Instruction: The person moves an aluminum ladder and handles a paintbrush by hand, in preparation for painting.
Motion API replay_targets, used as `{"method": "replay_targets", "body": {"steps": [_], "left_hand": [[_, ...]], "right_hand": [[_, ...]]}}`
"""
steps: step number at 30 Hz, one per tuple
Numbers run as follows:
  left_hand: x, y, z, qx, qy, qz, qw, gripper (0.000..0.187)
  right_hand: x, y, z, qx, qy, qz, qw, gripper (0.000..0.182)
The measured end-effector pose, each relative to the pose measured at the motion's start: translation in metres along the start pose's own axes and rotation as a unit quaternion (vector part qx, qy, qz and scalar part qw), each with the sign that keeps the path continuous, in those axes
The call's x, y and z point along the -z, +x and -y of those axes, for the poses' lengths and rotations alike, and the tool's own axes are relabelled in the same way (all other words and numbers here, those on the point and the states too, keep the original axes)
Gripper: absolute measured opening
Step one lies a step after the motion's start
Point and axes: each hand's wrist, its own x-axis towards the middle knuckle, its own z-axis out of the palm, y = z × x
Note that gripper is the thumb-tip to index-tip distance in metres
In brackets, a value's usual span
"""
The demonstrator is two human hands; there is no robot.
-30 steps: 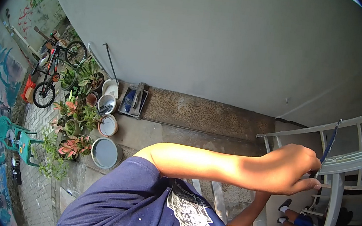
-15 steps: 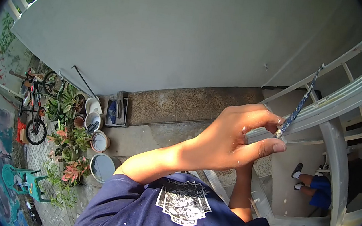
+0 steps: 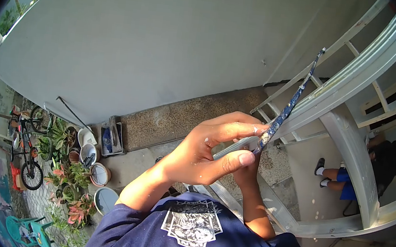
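Observation:
A long, thin, dark blue stick (image 3: 287,109), crusted with pale paint, slants up to the right and tapers at its top. Its lower end sits between the thumb and fingers of my left hand (image 3: 209,149), which is curled with light flecks on the skin. Behind it, my right hand (image 3: 247,174) is mostly hidden, its forearm rising from below; its fingers do not show. Just past the stick runs a pale curved metal frame (image 3: 341,86).
Below right, another person (image 3: 335,183) in blue shorts is partly behind the frame. A grey wall (image 3: 158,46) rises ahead. Lower left are potted plants (image 3: 72,177), a tray of tools (image 3: 112,138), a bicycle (image 3: 26,148) and a green chair (image 3: 32,231).
The view has swung, so the wall, frame and plants sit tilted differently. My left hand and the stick have shifted left in view, with the stick still at my fingers.

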Motion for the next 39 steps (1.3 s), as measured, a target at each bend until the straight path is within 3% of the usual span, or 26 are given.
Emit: {"method": "replay_targets", "body": {"steps": [6,7,8,11,12,13,14,16,17,22,24,25,26,28,31,32,33,36,38,39], "left_hand": [[0.015,0.006,0.01,0.003,-0.058,0.037,0.998,0.048],[0.019,0.008,0.012,0.012,-0.078,0.051,0.996,0.048],[0.024,0.011,0.014,0.02,-0.099,0.069,0.993,0.049],[0.032,0.024,0.023,0.007,-0.158,0.107,0.982,0.05],[0.037,0.031,0.027,0.025,-0.193,0.122,0.973,0.052],[0.041,0.038,0.039,-0.022,-0.158,0.153,0.975,0.053],[0.04,0.047,0.045,-0.034,-0.176,0.165,0.97,0.05],[0.048,0.07,0.046,-0.069,-0.144,0.241,0.957,0.048],[0.05,0.077,0.046,-0.043,-0.133,0.278,0.95,0.049],[0.049,0.106,0.059,-0.048,-0.171,0.339,0.924,0.058],[0.051,0.115,0.063,-0.107,-0.104,0.315,0.937,0.059],[0.05,0.116,0.066,-0.115,-0.081,0.303,0.943,0.079],[0.048,0.118,0.069,-0.119,-0.087,0.311,0.939,0.079],[0.041,0.119,0.074,-0.089,-0.079,0.284,0.951,0.1],[0.035,0.118,0.081,-0.093,-0.071,0.295,0.948,0.113],[0.033,0.115,0.083,-0.094,-0.074,0.298,0.947,0.113],[0.031,0.113,0.086,-0.072,-0.094,0.294,0.948,0.114],[0.027,0.107,0.093,-0.053,-0.143,0.291,0.945,0.112],[0.024,0.106,0.096,-0.028,-0.218,0.28,0.935,0.104],[0.021,0.106,0.097,-0.035,-0.27,0.265,0.925,0.087]], "right_hand": [[-0.003,-0.005,0.01,0.025,0.017,-0.053,0.998,0.083],[0.006,-0.021,-0.005,-0.062,0.013,-0.077,0.995,0.088],[-0.004,-0.008,0.013,0.04,0.016,-0.103,0.994,0.093],[-0.02,-0.014,0.019,0.078,0.006,-0.184,0.98,0.096],[-0.025,-0.016,0.02,0.06,-0.046,-0.179,0.981,0.094],[-0.031,-0.015,0.021,0.039,-0.099,-0.176,0.979,0.092],[-0.046,-0.007,0.026,0.072,-0.173,-0.207,0.96,0.077],[-0.057,0.007,0.036,-0.058,-0.217,-0.228,0.948,0.061],[-0.07,0.008,0.013,-0.054,-0.194,-0.339,0.919,0.044],[-0.066,0.006,-0.031,-0.004,-0.254,-0.446,0.858,0.039],[-0.077,0.004,-0.034,0.012,-0.264,-0.466,0.844,0.037],[-0.084,0.012,-0.017,-0.006,-0.302,-0.488,0.819,0.029],[-0.085,0.014,-0.017,-0.004,-0.306,-0.497,0.812,0.029],[-0.085,0.014,-0.019,-0.035,-0.235,-0.516,0.823,0.031],[-0.085,0.02,-0.015,-0.022,-0.272,-0.533,0.801,0.027],[-0.085,0.022,-0.012,-0.014,-0.279,-0.533,0.798,0.021],[-0.089,0.023,-0.004,-0.04,-0.239,-0.523,0.817,0.033],[-0.09,0.023,-0.003,-0.058,-0.231,-0.52,0.821,0.031],[-0.089,0.022,-0.006,-0.054,-0.211,-0.516,0.828,0.03],[-0.091,0.024,-0.003,-0.056,-0.211,-0.524,0.823,0.031]]}}
